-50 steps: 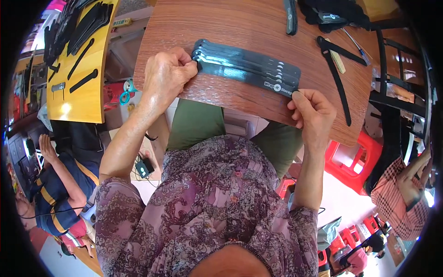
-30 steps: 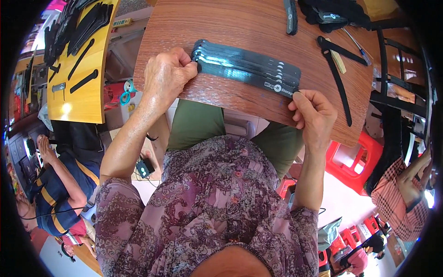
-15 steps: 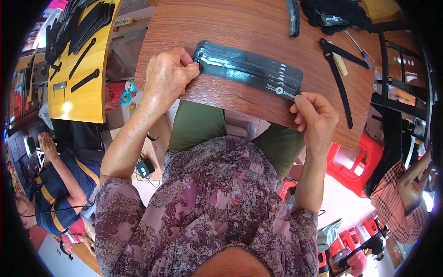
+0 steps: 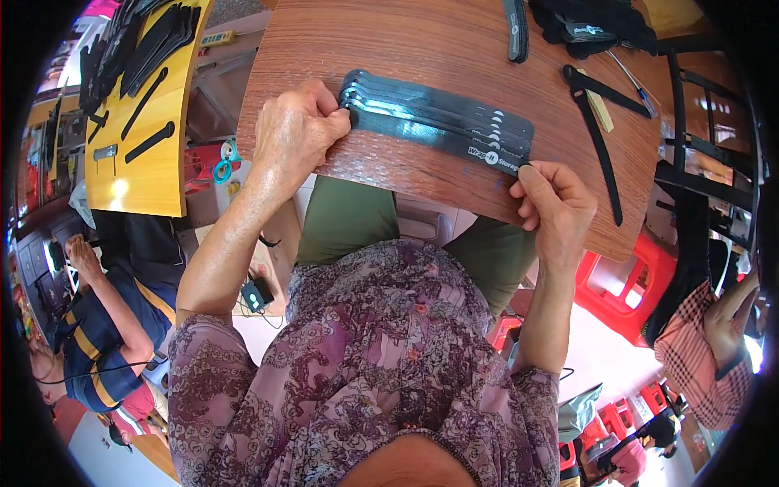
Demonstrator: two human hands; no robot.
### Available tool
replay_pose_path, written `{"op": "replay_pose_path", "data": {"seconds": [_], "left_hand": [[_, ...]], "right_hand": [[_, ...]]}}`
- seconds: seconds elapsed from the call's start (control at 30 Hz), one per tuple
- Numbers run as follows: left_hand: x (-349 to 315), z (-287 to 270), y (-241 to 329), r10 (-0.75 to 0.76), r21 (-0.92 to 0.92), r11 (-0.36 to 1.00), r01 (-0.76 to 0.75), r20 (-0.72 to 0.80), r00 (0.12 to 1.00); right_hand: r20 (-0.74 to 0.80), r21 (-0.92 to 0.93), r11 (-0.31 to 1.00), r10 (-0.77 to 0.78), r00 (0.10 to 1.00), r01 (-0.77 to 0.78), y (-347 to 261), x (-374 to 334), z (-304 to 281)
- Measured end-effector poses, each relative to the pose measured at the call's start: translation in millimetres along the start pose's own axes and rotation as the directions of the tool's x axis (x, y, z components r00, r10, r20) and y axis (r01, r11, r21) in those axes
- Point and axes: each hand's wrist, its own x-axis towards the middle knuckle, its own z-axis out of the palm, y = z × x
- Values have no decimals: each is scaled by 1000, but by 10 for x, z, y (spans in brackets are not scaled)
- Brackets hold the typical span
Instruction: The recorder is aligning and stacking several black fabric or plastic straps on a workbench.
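Note:
Several black straps lie fanned in overlapping rows on the brown wood-grain table, with pale print near their right ends. My left hand is closed, thumb and finger pinching the left end of the nearest strap. At its other end my right hand pinches the corner between thumb and forefinger. Between my hands that strap runs straight along the front of the row. Light glints off the left half of the straps.
More black straps are heaped at the far right, with a small bundle beside them. Two loose straps, a wooden piece and a thin tool lie right. A yellow table with straps stands left; a red stool is below right.
My hands and the straps stay almost as they were, both ends still pinched. The nearest strap has shifted very slightly. At the left, another person's hand has changed its pose.

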Motion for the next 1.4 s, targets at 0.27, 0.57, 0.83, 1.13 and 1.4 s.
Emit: {"op": "replay_pose_path", "data": {"seconds": [0.27, 0.57, 0.83, 1.13, 1.4], "left_hand": [[15, 12, -36, -81, -198, 976, 86, 33, 996], [30, 35, -54, -93, -197, 975, 103, 62, 994], [10, 43, -20, -125, -104, 986, 132, 68, 990], [-11, 54, -69, -105, -152, 982, 110, 40, 994], [-35, 57, -19, -101, -137, 985, 105, 32, 994]], "right_hand": [[-22, 9, 999, 44, 999, -44, -6, -3, 24], [17, -86, 996, 17, 1000, -16, 24, -5, 23], [-15, -169, 986, -5, 1000, 2, 45, -27, 32], [-17, -187, 982, -8, 1000, 5, 75, -34, 40], [-20, -176, 984, -10, 1000, 6, 105, -26, 48]]}}
